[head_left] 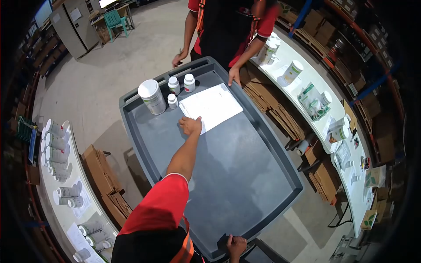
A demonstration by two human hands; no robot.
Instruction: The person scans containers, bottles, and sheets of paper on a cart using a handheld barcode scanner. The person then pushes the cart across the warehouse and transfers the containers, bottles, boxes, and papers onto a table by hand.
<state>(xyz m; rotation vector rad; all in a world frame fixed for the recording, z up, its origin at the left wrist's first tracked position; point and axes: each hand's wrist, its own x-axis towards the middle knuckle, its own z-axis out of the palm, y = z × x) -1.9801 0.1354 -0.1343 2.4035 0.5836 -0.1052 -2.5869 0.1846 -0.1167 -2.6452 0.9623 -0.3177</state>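
My left hand [191, 126] reaches across the grey cart top [237, 175], its fingers curled at the near left edge of a white sheet of paper [215, 107]. Beyond it stand a large white tub [151, 97] and three small white bottles: one nearest the hand [172, 101], one behind it [174, 85] and one to the right [189, 83]. Down at the cart's near edge, my right hand [237, 246] is closed beside something dark; what it grips is partly hidden.
Another person stands at the cart's far end, one hand [234, 76] on its rim. White tables on the left [66, 219] and right [324, 118] carry tubs, bottles, pouches and papers. Flattened cardboard [274, 107] is stacked beneath. A green chair [115, 23] stands far back.
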